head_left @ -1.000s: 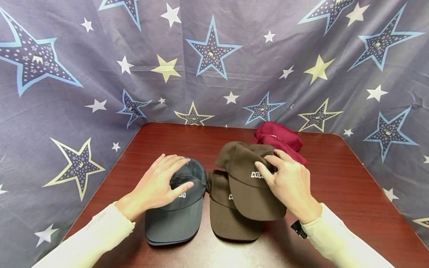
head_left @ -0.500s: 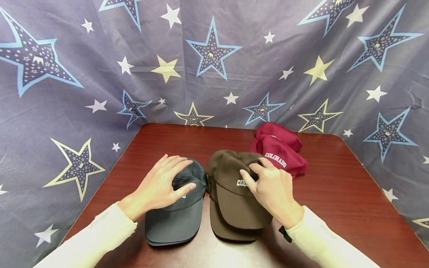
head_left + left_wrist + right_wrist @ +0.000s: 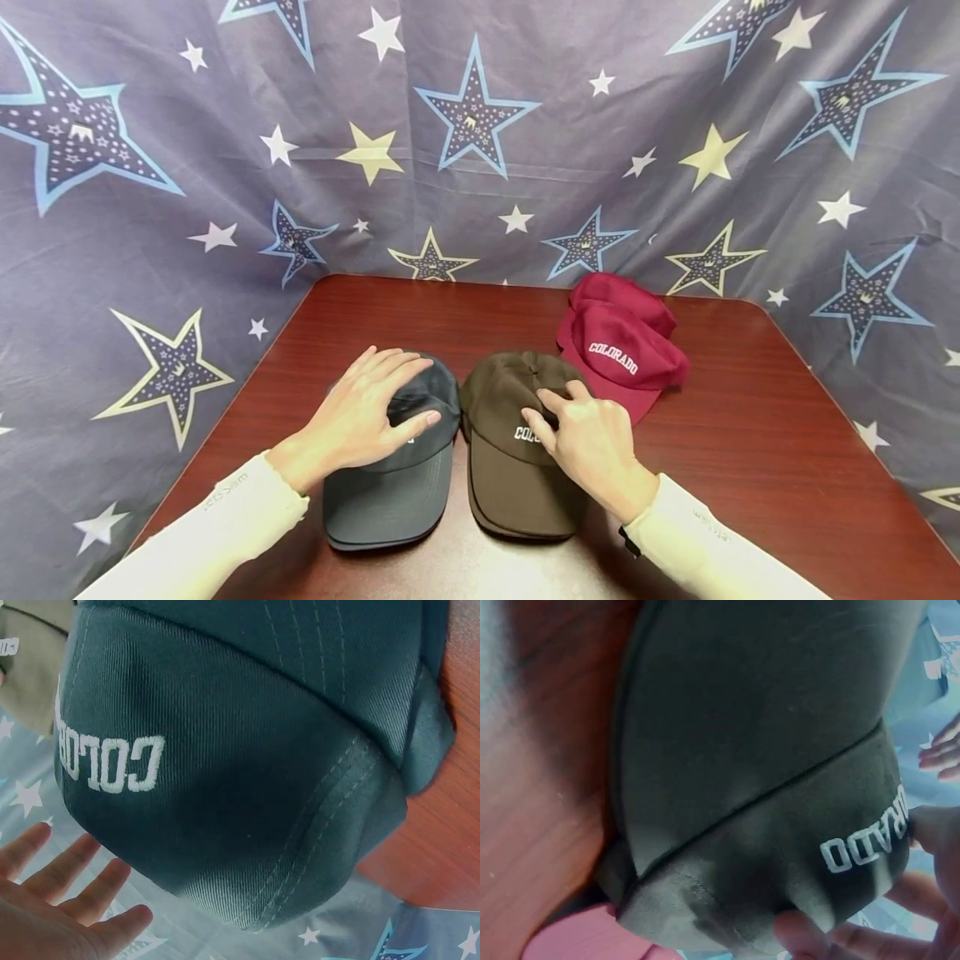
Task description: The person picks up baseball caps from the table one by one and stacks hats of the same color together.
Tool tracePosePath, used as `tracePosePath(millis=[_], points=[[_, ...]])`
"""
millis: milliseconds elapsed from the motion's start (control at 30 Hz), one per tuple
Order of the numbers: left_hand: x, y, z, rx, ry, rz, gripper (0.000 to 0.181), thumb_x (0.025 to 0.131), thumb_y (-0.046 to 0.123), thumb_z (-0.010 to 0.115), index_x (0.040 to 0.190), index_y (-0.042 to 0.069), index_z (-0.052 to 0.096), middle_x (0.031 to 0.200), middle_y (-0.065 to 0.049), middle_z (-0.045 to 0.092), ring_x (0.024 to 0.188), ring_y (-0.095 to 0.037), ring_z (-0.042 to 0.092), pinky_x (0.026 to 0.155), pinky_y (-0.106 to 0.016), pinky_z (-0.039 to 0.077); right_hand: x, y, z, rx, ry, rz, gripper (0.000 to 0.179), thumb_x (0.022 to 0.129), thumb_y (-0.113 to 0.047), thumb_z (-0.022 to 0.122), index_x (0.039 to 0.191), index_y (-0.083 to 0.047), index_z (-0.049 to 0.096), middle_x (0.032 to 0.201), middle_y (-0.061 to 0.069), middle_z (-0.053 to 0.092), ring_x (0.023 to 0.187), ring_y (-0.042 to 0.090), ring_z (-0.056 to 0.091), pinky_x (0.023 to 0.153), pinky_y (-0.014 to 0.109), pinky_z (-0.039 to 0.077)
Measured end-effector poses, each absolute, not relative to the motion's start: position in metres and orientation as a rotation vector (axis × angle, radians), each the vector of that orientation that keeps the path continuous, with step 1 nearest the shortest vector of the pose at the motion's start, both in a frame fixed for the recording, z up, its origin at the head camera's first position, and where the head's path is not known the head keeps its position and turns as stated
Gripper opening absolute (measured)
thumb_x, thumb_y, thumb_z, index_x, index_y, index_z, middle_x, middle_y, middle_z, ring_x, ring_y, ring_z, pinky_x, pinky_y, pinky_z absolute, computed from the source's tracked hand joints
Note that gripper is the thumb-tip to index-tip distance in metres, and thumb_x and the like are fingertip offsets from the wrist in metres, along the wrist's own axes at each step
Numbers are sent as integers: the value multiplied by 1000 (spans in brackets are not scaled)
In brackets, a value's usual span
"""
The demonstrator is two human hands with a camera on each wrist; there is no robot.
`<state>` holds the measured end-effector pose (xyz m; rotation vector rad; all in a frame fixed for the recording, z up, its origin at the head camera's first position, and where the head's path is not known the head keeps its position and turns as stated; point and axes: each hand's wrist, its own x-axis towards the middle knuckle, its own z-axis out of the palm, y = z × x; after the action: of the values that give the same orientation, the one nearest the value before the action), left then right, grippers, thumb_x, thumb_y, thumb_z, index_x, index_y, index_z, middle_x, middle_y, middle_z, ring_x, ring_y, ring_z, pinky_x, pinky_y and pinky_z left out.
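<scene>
My left hand [image 3: 360, 412] is over the crown of a dark blue-grey baseball cap [image 3: 386, 504]. In the left wrist view its fingers [image 3: 97, 889] are spread and straight beside the crown of that cap [image 3: 225, 787]. My right hand [image 3: 596, 442] holds the crown of a brown baseball cap [image 3: 517, 492] between thumb and curled fingers. This cap sits on a second brown one, whose brim edge shows beneath. White lettering runs across the fronts, partly hidden by the hands. The right wrist view shows the thumb and fingers [image 3: 802, 934] around the brown crown [image 3: 765, 750].
Two crimson caps, a front one [image 3: 618, 333] reading COLORADO and a back one [image 3: 622, 292], overlap behind the brown pair at right. All are on a reddish-brown table [image 3: 757, 417]. A star-patterned cloth [image 3: 480, 200] hangs behind and at both sides.
My right hand has brought the upper brown cap left and down, so it now lines up over the lower one. More of the front crimson cap shows. The left hand has hardly moved.
</scene>
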<state>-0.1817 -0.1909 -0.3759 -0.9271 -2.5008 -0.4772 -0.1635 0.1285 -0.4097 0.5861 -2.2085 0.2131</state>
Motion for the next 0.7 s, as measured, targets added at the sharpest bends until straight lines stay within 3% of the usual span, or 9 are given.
tracePosePath(millis=[200, 400, 700], points=[[-182, -189, -376, -934, -2496, -477, 65, 88, 51, 75, 137, 11, 62, 133, -8, 63, 129, -33, 54, 119, -58, 26, -166, 126, -418, 590, -2231, 175, 22, 88, -42, 77, 92, -20, 80, 73, 10, 56, 33, 32, 41, 32, 39, 32], [-182, -187, -375, -944, -2485, -472, 64, 87, 50, 74, 137, 11, 62, 132, -8, 63, 128, -31, 55, 119, -58, 27, -168, 127, -419, 586, -2224, 176, 25, 87, -44, 76, 93, -20, 81, 74, 10, 57, 33, 32, 43, 32, 38, 32], [-182, -186, -376, -940, -2496, -470, 64, 88, 51, 74, 138, 13, 62, 132, -7, 63, 128, -31, 54, 119, -58, 26, -166, 135, -411, 551, -2242, 247, 41, 89, -52, 70, 106, -16, 80, 84, 10, 65, 40, 31, 52, 36, 43, 41]])
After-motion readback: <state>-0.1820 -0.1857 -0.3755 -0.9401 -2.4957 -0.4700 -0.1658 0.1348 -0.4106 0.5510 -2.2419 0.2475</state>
